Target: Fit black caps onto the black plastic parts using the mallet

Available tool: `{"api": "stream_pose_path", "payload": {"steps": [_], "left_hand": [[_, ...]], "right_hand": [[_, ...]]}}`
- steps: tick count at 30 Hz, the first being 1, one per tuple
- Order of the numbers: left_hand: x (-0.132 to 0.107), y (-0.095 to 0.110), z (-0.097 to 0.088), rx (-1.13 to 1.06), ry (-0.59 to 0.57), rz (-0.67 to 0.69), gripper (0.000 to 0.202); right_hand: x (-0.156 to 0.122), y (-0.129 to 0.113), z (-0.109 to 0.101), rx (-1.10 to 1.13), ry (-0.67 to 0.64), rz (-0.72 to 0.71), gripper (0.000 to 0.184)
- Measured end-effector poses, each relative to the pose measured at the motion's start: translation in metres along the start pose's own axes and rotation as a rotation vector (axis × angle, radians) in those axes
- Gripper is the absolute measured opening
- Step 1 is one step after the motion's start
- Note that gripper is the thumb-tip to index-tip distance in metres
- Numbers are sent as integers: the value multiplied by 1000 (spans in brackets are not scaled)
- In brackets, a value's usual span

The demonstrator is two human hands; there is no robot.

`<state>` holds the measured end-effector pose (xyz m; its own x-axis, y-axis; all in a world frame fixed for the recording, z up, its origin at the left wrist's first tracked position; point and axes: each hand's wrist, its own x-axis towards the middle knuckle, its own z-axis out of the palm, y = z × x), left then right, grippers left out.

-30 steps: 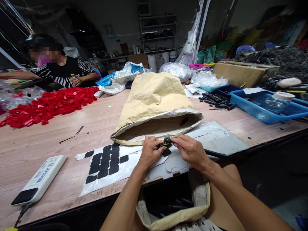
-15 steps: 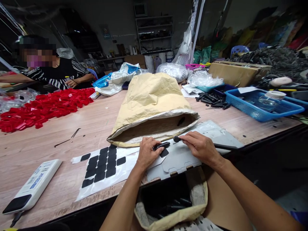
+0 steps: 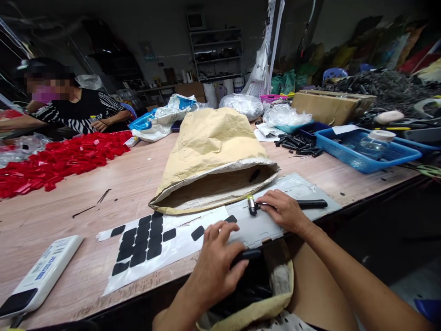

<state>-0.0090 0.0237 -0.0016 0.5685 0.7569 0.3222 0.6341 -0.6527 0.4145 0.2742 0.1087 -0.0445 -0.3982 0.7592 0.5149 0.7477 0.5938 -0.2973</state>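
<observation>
Over sack (image 3: 263,314), left hand (image 3: 217,258) perhaps holds black piece (image 3: 252,254).

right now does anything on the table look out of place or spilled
Possibly: thin black strips lie stray on the table, apart from any pile, and black parts lie jumbled outside the blue tray, as if spilled, though perhaps placed there.
</observation>
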Motion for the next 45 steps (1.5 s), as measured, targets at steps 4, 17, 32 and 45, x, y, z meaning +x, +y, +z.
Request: {"api": "stream_pose_path", "payload": {"steps": [4, 17, 32, 45], "left_hand": [[-24, 8, 4, 10, -35, -8, 24], [209, -40, 39, -111, -87, -415, 30], [129, -58, -10, -117, -91, -289, 23], [57, -74, 18, -179, 71, -314, 20]], "right_hand": [[-1, -2, 2, -16, 4, 12, 21], [2, -1, -4, 8, -2, -12, 22], [2, -1, -3, 14, -4, -3, 25], [3, 3, -3, -5, -20, -5, 23]]}}
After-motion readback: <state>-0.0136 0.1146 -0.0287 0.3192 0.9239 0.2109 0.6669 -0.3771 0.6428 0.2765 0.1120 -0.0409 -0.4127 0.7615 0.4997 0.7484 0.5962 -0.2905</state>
